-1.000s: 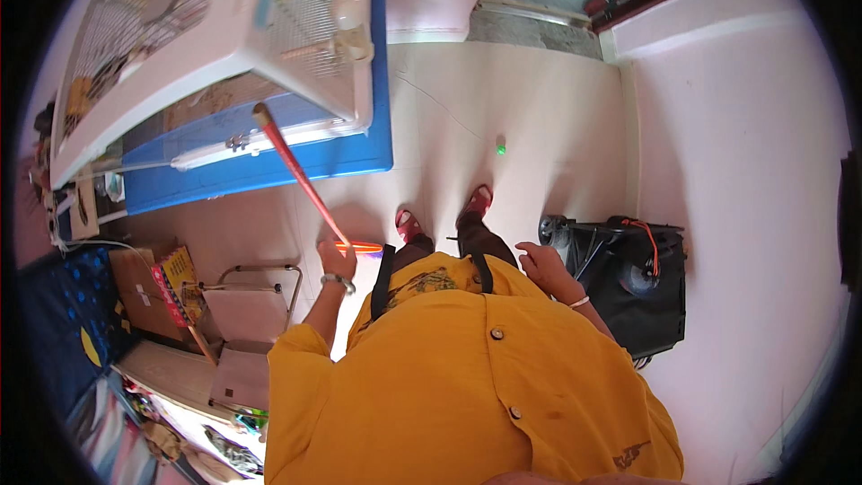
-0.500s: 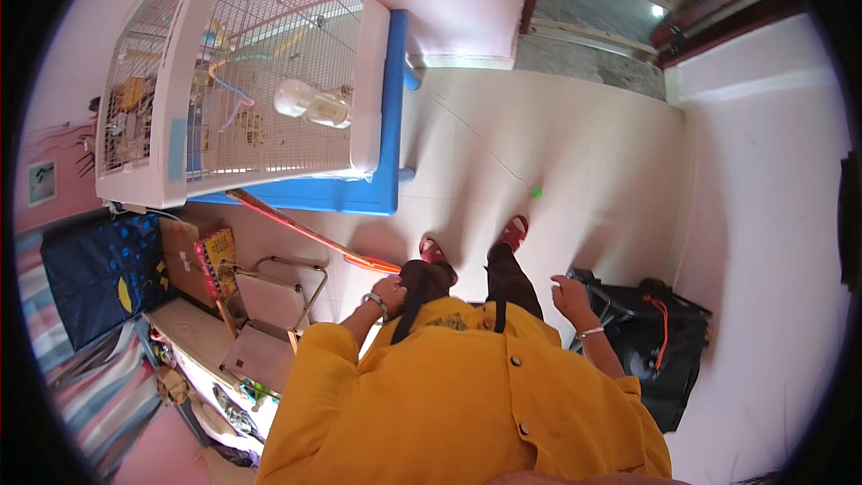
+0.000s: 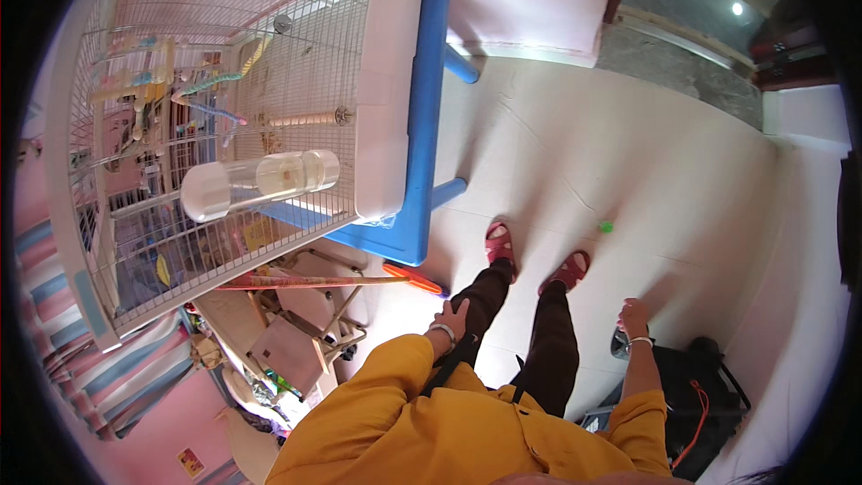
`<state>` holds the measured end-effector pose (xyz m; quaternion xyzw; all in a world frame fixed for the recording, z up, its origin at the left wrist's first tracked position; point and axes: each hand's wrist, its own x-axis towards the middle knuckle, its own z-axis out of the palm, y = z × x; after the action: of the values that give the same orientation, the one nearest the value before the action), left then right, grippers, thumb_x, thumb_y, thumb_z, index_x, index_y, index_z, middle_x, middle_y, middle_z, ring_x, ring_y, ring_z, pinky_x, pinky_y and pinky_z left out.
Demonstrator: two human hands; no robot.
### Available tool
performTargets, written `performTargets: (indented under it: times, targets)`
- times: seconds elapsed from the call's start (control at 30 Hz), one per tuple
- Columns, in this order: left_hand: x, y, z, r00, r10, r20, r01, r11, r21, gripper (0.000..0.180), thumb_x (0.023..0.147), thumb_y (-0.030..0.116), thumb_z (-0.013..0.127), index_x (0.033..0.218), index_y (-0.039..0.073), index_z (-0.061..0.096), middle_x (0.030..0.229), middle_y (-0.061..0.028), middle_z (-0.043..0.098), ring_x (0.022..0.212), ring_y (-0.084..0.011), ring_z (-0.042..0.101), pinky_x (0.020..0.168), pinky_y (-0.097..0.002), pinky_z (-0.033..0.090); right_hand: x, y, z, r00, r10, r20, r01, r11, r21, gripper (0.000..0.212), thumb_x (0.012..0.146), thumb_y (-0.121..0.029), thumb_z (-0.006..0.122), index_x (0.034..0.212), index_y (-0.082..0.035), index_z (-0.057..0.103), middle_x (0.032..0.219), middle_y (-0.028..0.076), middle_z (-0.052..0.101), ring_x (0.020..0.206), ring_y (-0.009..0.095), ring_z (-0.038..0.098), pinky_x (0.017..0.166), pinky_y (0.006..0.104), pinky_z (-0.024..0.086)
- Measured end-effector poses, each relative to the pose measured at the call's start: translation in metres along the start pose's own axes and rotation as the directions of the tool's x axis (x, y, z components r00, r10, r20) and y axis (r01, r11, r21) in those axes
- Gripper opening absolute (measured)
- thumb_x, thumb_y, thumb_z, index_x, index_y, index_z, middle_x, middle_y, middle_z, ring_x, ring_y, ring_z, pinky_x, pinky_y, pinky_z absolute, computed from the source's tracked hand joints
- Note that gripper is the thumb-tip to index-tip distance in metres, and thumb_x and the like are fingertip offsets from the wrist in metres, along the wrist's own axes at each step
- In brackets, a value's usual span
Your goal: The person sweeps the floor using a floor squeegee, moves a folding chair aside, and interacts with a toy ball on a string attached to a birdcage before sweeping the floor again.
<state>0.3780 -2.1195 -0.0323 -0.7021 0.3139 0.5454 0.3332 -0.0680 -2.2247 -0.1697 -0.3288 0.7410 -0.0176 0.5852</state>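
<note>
Leftward, a white wire cage [image 3: 388,94] loomed largest, set on a blue table [image 3: 426,126]. Lower right lay a black case [image 3: 684,386] with an orange cord [image 3: 696,418] across it. A red-handled broom [image 3: 359,281] stretched beside the cage's lower edge, its orange head near the person's left hand but apart from it. A clear bottle [image 3: 260,181] showed at the cage wires. Red sandals [image 3: 500,247] stood on the pale floor. The left hand [image 3: 452,319] was by the dark-trousered thigh, fingers loosely spread; the right hand [image 3: 634,313] hung half-curled near the case, its grip impossible to tell. Smallest was a green object [image 3: 606,227] beyond the feet.
</note>
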Motion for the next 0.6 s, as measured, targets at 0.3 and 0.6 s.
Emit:
performTargets:
  times: [0.3, 0.6]
  targets:
    - [-0.005, -0.002, -0.010, 0.997, 0.038, -0.062, -0.032, 0.996, 0.088, 0.094, 0.066, 0.051, 0.070, 0.139, 0.019, 0.021, 0.133, -0.0231, 0.026, 0.112, -0.0468, 0.041, 0.092, -0.0504, 0.040, 0.126, -0.005, 0.069, 0.903, -0.426, 0.058, 0.371, 0.705, -0.605, 0.041, 0.073, -0.014, 0.050, 0.112, -0.003, 0.058, 0.093, 0.024, 0.061, 0.091, 0.037, 0.058, 0.085, 0.0406, 0.046]
    - [-0.005, -0.018, 0.011, 0.994, 0.070, -0.086, -0.059, 0.990, 0.126, 0.092, 0.065, 0.054, 0.069, 0.138, 0.020, 0.024, 0.134, -0.0240, 0.023, 0.115, -0.0475, 0.035, 0.090, -0.0509, 0.041, 0.204, -0.025, 0.096, 0.979, -0.186, 0.082, 0.192, 0.714, -0.673, 0.055, 0.074, -0.013, 0.054, 0.128, -0.016, 0.046, 0.119, 0.025, 0.043, 0.105, 0.039, 0.051, 0.090, 0.0426, 0.044]
